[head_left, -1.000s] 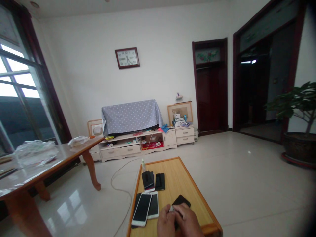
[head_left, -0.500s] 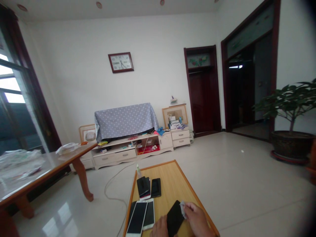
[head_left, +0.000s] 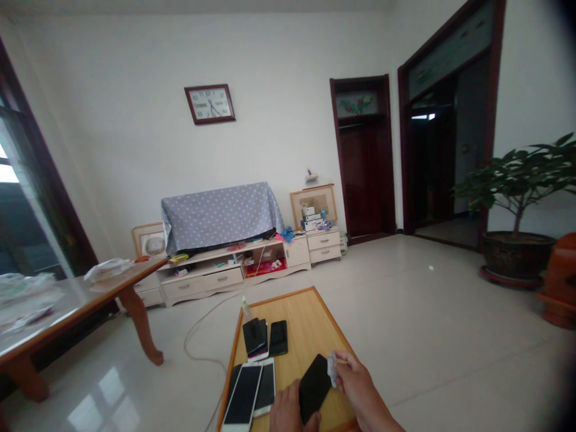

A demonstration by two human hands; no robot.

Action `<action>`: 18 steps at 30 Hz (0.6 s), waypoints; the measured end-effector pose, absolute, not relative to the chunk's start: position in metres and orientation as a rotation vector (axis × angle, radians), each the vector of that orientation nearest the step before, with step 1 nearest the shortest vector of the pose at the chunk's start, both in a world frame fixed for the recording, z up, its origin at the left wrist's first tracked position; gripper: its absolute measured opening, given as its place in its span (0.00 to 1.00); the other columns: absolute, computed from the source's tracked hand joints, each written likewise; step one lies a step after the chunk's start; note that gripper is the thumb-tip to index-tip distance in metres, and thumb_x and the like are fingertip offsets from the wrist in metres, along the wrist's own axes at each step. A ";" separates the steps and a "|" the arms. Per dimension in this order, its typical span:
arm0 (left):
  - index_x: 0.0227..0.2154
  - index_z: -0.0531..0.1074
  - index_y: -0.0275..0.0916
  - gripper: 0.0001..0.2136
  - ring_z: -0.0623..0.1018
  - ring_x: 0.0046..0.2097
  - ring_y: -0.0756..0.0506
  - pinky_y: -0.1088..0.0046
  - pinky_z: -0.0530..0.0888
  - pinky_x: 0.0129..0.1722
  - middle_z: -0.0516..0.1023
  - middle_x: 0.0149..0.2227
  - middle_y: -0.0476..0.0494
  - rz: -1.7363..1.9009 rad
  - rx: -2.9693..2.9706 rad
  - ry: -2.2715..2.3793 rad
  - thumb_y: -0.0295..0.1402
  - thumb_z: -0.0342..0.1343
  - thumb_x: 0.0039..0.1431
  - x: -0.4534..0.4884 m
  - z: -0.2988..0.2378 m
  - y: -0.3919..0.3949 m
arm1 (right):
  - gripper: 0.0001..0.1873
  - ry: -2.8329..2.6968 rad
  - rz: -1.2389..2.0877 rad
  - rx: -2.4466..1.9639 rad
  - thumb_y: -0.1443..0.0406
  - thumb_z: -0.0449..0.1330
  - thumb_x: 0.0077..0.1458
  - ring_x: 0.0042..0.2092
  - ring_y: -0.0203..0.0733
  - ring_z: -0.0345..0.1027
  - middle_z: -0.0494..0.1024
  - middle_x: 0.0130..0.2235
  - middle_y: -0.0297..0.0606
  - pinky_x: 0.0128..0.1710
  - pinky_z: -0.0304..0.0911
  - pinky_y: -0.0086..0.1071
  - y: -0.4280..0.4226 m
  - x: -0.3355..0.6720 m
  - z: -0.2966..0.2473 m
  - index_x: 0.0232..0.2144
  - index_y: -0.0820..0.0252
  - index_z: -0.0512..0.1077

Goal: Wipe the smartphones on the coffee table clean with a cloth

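Observation:
My left hand (head_left: pixel 287 409) grips a black phone (head_left: pixel 314 389) by its near left side, holding it tilted over the small wooden table (head_left: pixel 300 306). Pinched in my right hand (head_left: pixel 355 379) is a crumpled pale wipe or tissue (head_left: pixel 332 368), pressed to the phone's upper right edge. Left of my left hand, a white phone with a dark screen (head_left: pixel 244 393) overlaps another white-edged phone (head_left: pixel 267 387). Farther up the table, a small stack of dark phones (head_left: pixel 255 337) lies beside a single black phone (head_left: pixel 278 338).
A small clear bottle (head_left: pixel 246 309) stands at the table's far left corner. A cable (head_left: pixel 202 358) runs over the floor on the left, near a larger table (head_left: pixel 135 282) with plastic bags. A low white cabinet (head_left: pixel 202 287) lines the wall; a potted plant (head_left: pixel 517 252) stands right.
The view has turned slightly right and down. My right hand and the wipe have shifted slightly along the phone's right edge; my left hand still holds the phone.

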State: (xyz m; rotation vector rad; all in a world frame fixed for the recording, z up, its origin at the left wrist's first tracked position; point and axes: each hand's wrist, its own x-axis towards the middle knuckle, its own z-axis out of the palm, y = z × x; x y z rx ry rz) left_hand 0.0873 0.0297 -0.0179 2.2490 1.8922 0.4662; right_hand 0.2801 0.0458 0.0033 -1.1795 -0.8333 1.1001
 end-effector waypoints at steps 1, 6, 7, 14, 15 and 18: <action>0.60 0.65 0.34 0.33 0.71 0.58 0.36 0.61 0.65 0.60 0.73 0.56 0.32 0.503 2.297 1.825 0.39 0.58 0.50 0.084 -0.018 0.024 | 0.19 -0.835 1.071 -1.198 0.55 0.60 0.46 0.25 0.37 0.63 0.74 0.25 0.33 0.26 0.56 0.30 0.045 0.281 0.005 0.38 0.61 0.76; 0.60 0.63 0.33 0.29 0.70 0.59 0.37 0.57 0.63 0.61 0.71 0.57 0.32 0.711 2.346 1.782 0.43 0.53 0.58 0.067 -0.016 0.003 | 0.18 -0.969 0.922 -1.304 0.56 0.57 0.50 0.33 0.43 0.72 0.80 0.33 0.41 0.34 0.64 0.33 0.049 0.291 0.007 0.36 0.61 0.77; 0.60 0.63 0.33 0.29 0.70 0.59 0.37 0.58 0.63 0.61 0.72 0.57 0.32 0.716 2.343 1.783 0.44 0.53 0.59 0.066 -0.015 0.002 | 0.18 -0.998 0.900 -1.327 0.56 0.57 0.50 0.36 0.44 0.73 0.80 0.34 0.41 0.37 0.65 0.34 0.050 0.293 0.006 0.36 0.61 0.77; 0.59 0.62 0.35 0.29 0.70 0.57 0.37 0.58 0.63 0.59 0.73 0.54 0.35 0.761 2.296 1.868 0.43 0.55 0.56 0.068 -0.013 0.002 | 0.15 -1.379 0.764 -1.428 0.58 0.56 0.54 0.35 0.43 0.70 0.79 0.29 0.37 0.37 0.60 0.32 0.052 0.281 0.002 0.25 0.57 0.78; 0.59 0.63 0.35 0.29 0.70 0.57 0.37 0.59 0.63 0.58 0.73 0.53 0.35 0.758 2.295 1.875 0.43 0.56 0.56 0.068 -0.013 0.002 | 0.14 -1.431 0.746 -1.446 0.59 0.56 0.54 0.34 0.42 0.69 0.77 0.28 0.36 0.36 0.58 0.32 0.053 0.276 0.001 0.23 0.57 0.77; 0.58 0.63 0.35 0.29 0.70 0.56 0.37 0.60 0.63 0.58 0.73 0.53 0.35 0.759 2.299 1.892 0.42 0.56 0.56 0.068 -0.014 0.002 | 0.09 -1.533 0.683 -1.516 0.64 0.58 0.51 0.33 0.40 0.67 0.75 0.27 0.35 0.35 0.54 0.30 0.055 0.265 -0.004 0.22 0.57 0.75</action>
